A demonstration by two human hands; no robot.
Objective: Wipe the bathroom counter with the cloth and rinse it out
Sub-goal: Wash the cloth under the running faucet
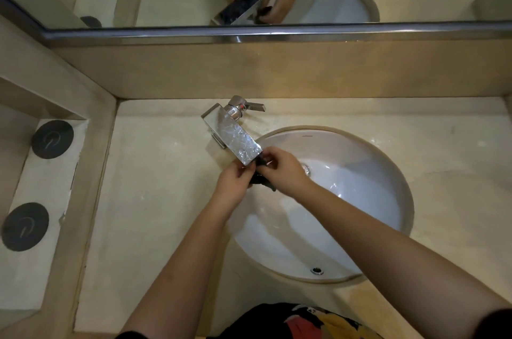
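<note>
Bunching the dark cloth (261,180) between both hands, you hold it just under the tip of the chrome tap (234,139), over the left rim of the white sink (360,200). Your left hand (235,182) has its fingers curled onto the cloth from the left. Your right hand (282,172) has its fingers clamped on the cloth from the right. The beige bench (166,186) surrounds the sink. 2 dark round discs (52,139) lie on the ledge at the left.

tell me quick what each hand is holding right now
Left hand: closed, holding the dark cloth below the faucet spout.
Right hand: closed, holding the same cloth.
</note>
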